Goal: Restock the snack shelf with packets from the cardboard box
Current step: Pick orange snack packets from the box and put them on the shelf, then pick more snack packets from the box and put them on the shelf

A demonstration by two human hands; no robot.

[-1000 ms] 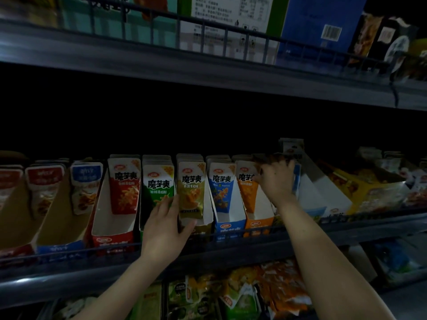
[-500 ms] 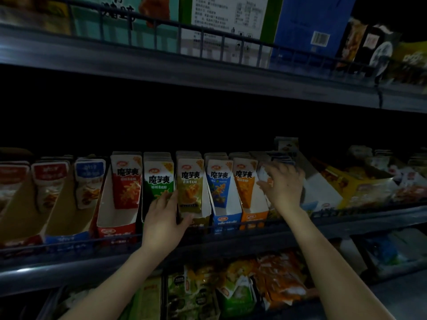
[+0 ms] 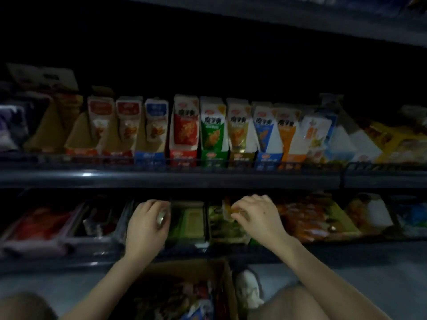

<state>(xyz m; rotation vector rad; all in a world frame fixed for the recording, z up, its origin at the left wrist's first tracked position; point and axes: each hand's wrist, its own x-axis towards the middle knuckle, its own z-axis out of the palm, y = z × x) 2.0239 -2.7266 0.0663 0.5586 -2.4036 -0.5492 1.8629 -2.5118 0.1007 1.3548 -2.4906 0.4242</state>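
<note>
At the lower shelf (image 3: pixel 57 259), the left hand (image 3: pixel 145 227) curls its fingers round a shiny packet (image 3: pixel 161 219). The right hand (image 3: pixel 258 218) pinches an orange packet (image 3: pixel 235 210) (blurred) above the cardboard box (image 3: pixel 184 267).

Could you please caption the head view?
Above the cardboard box, the left hand and right hand reach among lower-shelf packets.

View is dim and motion-blurred throughout, black across the upper third, with a small glare spot on the shelf edge (image 3: pixel 86 174) at left centre, soft packet (image 3: pixel 186 125) print, and wide-angle bending toward the edges.
</note>
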